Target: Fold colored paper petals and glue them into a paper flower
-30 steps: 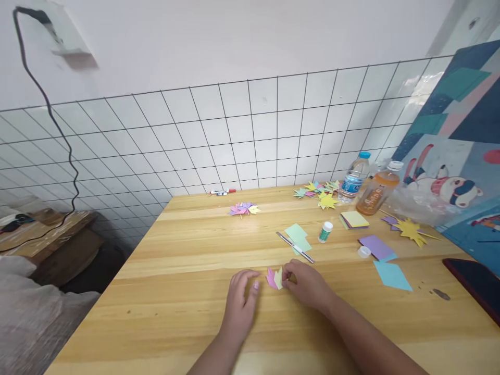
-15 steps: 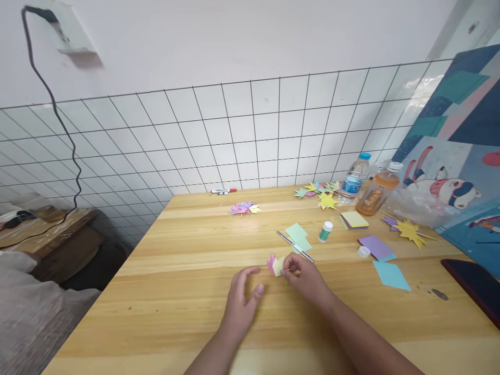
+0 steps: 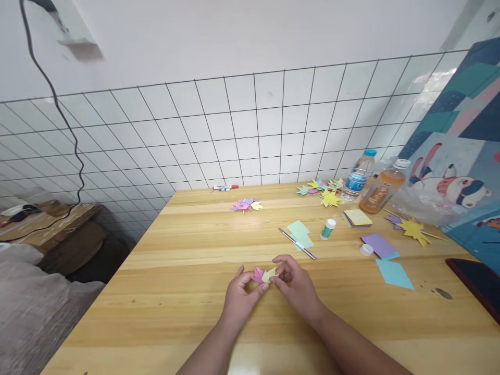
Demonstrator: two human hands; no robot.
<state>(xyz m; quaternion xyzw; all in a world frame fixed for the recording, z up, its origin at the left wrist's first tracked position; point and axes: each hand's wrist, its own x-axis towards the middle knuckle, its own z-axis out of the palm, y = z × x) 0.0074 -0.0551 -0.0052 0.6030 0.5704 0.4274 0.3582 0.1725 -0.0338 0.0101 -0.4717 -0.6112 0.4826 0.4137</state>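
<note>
Between my two hands is a small piece of folded paper (image 3: 264,275), pink on its left side and pale yellow on its right. My left hand (image 3: 241,298) pinches the pink end between thumb and fingers. The yellow end is gripped by my right hand (image 3: 297,286), whose curled fingers cover part of it. Just beyond lie a slim craft knife (image 3: 297,244) and pale green paper pieces (image 3: 299,230). An uncapped-looking glue stick (image 3: 328,229) stands upright to their right.
Folded paper leaves (image 3: 247,204) lie farther back, with a marker (image 3: 225,187) behind them. To the right are a water bottle (image 3: 358,177), an orange drink bottle (image 3: 383,188), stacked paper squares (image 3: 357,217), a blue sheet (image 3: 394,274), a yellow paper star (image 3: 414,230) and a dark tablet-like object (image 3: 474,284).
My left hand has come to the paper and closed on its pink end. The right hand has moved slightly left and down with the paper. The view has shifted a little.
</note>
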